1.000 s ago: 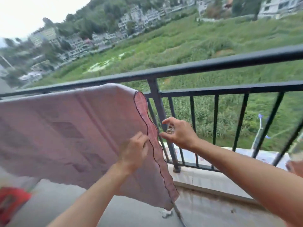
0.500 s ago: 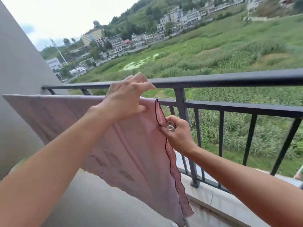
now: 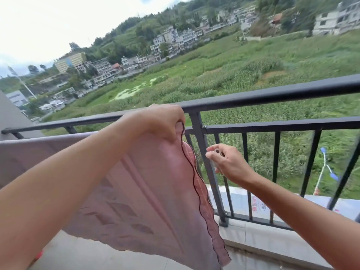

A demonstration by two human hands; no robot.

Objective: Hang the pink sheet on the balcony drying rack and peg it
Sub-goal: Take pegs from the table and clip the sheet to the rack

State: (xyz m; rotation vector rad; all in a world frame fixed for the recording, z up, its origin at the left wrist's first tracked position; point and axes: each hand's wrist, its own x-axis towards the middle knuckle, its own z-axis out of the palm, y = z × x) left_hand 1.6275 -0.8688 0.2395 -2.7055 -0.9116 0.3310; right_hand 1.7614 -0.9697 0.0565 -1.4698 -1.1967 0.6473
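Note:
The pink sheet [image 3: 140, 193] with a dark wavy hem hangs over a rail in front of the black balcony railing [image 3: 253, 98] and drapes down toward the floor. My left hand [image 3: 159, 121] pinches the sheet's top right corner at the fold, just left of the railing post. My right hand [image 3: 226, 160] is a little to the right and lower, apart from the cloth, holding a small clear peg [image 3: 217, 152] between its fingertips. The rail under the sheet is hidden by the fabric.
A railing post [image 3: 206, 168] stands between my hands, with vertical bars to its right. A grey wall [image 3: 11, 117] closes the left end. A low concrete ledge [image 3: 272, 236] runs under the railing. Something red [image 3: 39, 255] lies on the floor at lower left.
My left hand slid right to grip the sheet's top corner. My right hand with the peg came away from the hem and moved right, clear of the cloth.

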